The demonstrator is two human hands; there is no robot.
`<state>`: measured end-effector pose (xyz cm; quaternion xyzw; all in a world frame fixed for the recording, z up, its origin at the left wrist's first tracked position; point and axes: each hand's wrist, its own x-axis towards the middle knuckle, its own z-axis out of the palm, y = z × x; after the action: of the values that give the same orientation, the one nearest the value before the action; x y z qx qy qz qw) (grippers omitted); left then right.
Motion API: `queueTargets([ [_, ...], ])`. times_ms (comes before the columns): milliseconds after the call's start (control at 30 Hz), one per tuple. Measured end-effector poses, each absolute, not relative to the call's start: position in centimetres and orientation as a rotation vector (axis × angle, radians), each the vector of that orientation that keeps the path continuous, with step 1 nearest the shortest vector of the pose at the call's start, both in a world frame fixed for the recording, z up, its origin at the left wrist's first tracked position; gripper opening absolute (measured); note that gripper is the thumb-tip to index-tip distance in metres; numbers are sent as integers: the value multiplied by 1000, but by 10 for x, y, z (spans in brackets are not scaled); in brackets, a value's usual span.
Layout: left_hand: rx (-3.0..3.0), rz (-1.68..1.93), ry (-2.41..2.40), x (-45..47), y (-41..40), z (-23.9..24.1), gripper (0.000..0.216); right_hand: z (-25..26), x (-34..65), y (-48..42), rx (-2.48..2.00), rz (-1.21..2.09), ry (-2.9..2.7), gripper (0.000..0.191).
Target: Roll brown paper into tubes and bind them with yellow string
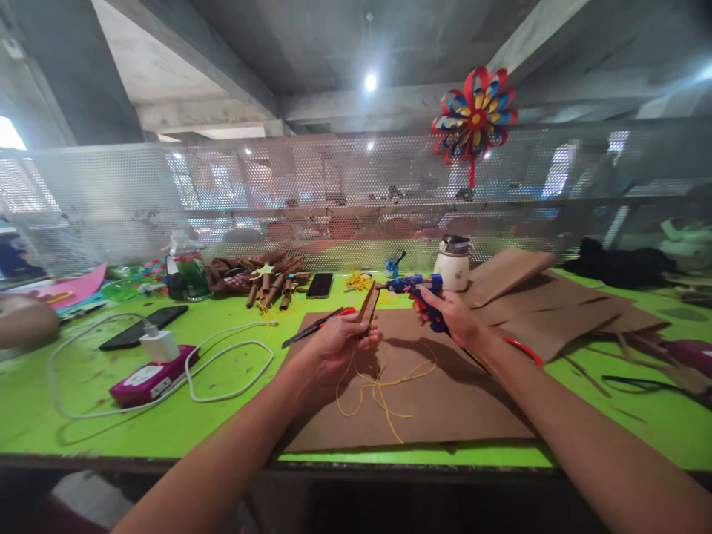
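My left hand (340, 343) is closed on a folded strip of brown cardboard (371, 302), held upright above a large cardboard sheet (445, 415). Yellow string (383, 386) trails from beneath that hand onto the sheet. In my right hand (450, 315) is a blue hot glue gun (414, 283), its fingers wrapped round the handle. The gun's nozzle points left and is at the top of the strip; whether it touches cannot be made out. Scissors with red handles (345, 311) and a black-bladed cutter (308, 328) lie just behind my left hand.
At left are a purple power strip (150, 378) with a white charger (159, 345) and a looping cable. Rolled brown paper pieces (270, 285), a phone (320, 285) and a white jar (453, 263) stand behind. Cardboard pieces (548, 297) and eyeglasses (639, 384) lie right. Another person's arm (27, 320) rests far left.
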<state>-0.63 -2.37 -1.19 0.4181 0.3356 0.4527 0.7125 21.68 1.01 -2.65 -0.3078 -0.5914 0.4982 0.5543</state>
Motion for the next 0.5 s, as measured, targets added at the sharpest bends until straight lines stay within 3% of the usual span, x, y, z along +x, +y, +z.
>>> queueTargets([
  [500,844,1112,699,-12,-20,-10,19,-28,208,0,-662,1265,-1505,33],
])
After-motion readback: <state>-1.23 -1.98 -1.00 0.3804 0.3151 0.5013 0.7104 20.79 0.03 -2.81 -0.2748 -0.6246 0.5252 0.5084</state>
